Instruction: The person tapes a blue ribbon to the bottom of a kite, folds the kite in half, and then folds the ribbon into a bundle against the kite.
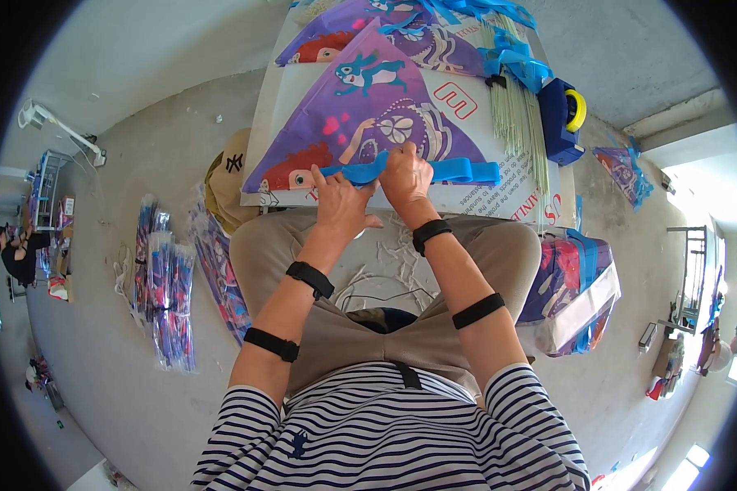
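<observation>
A purple triangular kite (368, 106) with cartoon figures lies flat on a white board (287, 90) in front of my knees. Along its near edge runs a blue ribbon strip (458, 170). My left hand (340, 204) pinches the left part of that strip. My right hand (405, 173) presses on the strip and the kite's lower edge, right beside the left hand. Both wrists wear black bands.
More purple kites (360, 24) lie behind, with blue ribbons (512, 57) and a bundle of thin pale sticks (516, 114). A blue tape dispenser (561, 114) stands at right. A bag of folded kites (569, 286) sits by my right knee, wrapped kite bundles (168, 286) on the floor left.
</observation>
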Available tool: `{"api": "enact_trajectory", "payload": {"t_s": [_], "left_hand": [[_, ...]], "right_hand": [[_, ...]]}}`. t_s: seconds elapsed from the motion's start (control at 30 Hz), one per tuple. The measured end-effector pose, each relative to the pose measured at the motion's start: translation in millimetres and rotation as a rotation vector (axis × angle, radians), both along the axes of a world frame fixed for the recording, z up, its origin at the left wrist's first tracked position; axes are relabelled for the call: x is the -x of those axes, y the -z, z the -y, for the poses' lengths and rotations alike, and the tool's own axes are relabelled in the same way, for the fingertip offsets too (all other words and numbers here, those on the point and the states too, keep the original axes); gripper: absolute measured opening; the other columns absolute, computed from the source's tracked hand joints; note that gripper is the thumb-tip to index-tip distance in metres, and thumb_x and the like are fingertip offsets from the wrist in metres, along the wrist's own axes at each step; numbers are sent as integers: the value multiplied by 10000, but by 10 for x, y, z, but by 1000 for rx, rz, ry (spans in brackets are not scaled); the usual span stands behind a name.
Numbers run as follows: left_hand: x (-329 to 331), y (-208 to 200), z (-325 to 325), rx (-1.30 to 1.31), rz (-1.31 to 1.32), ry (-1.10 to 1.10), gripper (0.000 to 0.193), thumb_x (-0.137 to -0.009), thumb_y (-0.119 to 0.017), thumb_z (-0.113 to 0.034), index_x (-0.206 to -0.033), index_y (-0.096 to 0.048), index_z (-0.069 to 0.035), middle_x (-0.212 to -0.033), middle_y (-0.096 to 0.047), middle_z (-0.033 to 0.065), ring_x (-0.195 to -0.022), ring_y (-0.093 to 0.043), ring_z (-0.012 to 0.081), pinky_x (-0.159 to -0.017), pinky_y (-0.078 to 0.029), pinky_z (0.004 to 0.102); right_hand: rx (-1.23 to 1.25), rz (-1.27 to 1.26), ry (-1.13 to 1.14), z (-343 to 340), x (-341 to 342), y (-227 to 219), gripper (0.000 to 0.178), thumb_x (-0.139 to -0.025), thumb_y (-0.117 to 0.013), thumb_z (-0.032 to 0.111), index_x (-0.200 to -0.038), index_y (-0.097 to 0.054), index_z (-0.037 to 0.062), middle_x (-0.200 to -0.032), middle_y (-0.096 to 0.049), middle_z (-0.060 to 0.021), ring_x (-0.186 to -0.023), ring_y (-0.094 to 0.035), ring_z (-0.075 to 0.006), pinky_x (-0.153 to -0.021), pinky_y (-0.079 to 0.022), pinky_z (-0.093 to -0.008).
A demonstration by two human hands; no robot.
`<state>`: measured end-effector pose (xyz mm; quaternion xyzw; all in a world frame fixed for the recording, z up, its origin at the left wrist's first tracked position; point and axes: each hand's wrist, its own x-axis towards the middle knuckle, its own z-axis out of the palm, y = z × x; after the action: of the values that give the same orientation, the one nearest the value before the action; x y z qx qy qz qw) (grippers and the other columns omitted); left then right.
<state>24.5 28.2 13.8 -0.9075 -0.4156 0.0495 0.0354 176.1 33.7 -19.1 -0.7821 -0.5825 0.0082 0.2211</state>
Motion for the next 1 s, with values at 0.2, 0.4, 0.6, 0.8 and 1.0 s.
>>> {"api": "enact_trajectory", "payload": {"t_s": [0.2,0.4,0.6,0.8,1.0], "left_hand": [[10,0,32,-13,84,-22,791,-581,-852,-643,-1275,-680,-305,-1000,-668,186,-1052,-618,398,-1115,-227,721],[-19,10,28,-33,100,1,855,-584,-853,-651,-1351,-629,-346,-992,-667,205,-996,-642,408,-1108,-249,719],[5,10,29,-36,58,-13,885,-581,-860,-643,-1383,-597,-376,-971,-667,206,-974,-648,407,-1105,-260,711],[-16,5,30,-30,74,-18,893,-576,-863,-642,-1389,-587,-398,-976,-661,200,-987,-641,399,-1109,-253,704],[16,25,32,-41,68,-13,892,-573,-862,-654,-1386,-573,-426,-998,-680,195,-1033,-648,407,-1112,-250,715]], "right_hand": [[7,-59,47,-58,21,-15,86,-754,-661,66,-829,-694,41,-963,-641,-180,-750,-708,-380,-640,-565,-457],[-109,-79,-78,50,-55,171,120,-759,-679,79,-870,-651,43,-918,-636,-168,-746,-699,-387,-633,-565,-472],[-135,-136,-145,123,-53,140,161,-775,-714,109,-899,-632,47,-925,-624,-169,-745,-686,-397,-622,-560,-480],[-178,-156,-189,198,-113,175,156,-781,-712,96,-902,-631,43,-926,-606,-174,-740,-666,-406,-624,-552,-493],[-160,-250,-268,267,-150,97,204,-790,-702,62,-989,-672,28,-969,-584,-189,-821,-657,-409,-681,-551,-490]]}}
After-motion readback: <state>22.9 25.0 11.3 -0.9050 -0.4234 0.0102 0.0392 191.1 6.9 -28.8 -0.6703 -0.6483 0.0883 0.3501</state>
